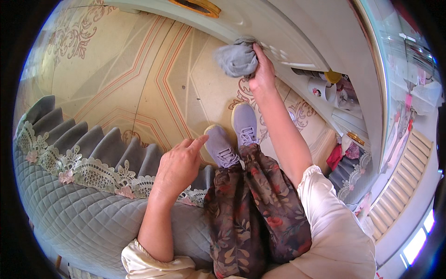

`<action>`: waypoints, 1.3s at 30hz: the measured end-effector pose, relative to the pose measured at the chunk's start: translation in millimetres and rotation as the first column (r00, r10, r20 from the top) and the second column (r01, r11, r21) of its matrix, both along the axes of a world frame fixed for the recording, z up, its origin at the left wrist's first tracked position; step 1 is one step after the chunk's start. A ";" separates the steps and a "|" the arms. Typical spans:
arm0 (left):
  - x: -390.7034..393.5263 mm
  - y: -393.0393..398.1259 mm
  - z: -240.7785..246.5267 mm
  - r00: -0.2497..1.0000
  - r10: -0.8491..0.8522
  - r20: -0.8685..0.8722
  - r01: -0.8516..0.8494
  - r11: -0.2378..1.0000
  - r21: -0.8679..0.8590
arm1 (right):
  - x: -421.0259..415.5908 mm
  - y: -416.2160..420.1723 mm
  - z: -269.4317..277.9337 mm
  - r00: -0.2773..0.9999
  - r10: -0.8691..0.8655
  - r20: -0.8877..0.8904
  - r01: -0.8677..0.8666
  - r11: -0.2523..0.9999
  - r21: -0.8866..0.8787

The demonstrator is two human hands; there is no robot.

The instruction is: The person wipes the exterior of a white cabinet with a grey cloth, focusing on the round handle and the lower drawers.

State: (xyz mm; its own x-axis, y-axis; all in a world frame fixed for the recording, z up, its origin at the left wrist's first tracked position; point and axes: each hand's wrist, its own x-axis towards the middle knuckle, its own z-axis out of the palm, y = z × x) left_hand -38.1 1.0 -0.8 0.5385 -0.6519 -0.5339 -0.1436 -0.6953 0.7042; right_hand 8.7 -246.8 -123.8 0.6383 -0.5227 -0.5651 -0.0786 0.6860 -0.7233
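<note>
My right hand (262, 69) is closed on a crumpled grey cloth (240, 59), held in front of the pale panel of a cabinet (292, 38). Part of the cloth is blurred. My left hand (181, 162) holds nothing; its fingers are loosely bent, the index finger reaching out farther, above the edge of the quilted sofa cover and beside my left shoe.
A grey quilted cover (87, 205) with white lace trim lies below and left. Lilac shoes (221, 146) stand on the patterned tile floor (150, 69). On the right, white mugs (318, 91) stand inside an opening of the cabinet, near a glass edge (383, 104).
</note>
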 end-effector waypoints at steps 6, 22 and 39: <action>-1.6 -1.1 -0.1 1.000 -0.004 0.004 0.004 1.000 -0.003 | -14.0 -10.9 -13.4 0.997 0.062 -0.042 -0.068 0.985 -0.158; -0.1 0.5 3.2 1.000 0.007 0.003 -0.007 1.000 0.018 | -10.3 -13.5 -14.8 0.990 -0.080 -0.117 0.080 0.997 -0.003; -0.2 -4.7 0.5 1.000 -0.015 0.015 0.015 1.000 0.005 | -28.0 -29.2 -22.8 0.986 -0.164 -0.034 0.166 0.984 0.063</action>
State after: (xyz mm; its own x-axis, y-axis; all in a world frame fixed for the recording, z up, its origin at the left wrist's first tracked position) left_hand -38.4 -3.7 -0.4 0.5367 -0.6571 -0.5293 -0.1642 -0.6967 0.6983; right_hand -19.3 -276.0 -146.6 0.5291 -0.5809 -0.6185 0.0197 0.7371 -0.6754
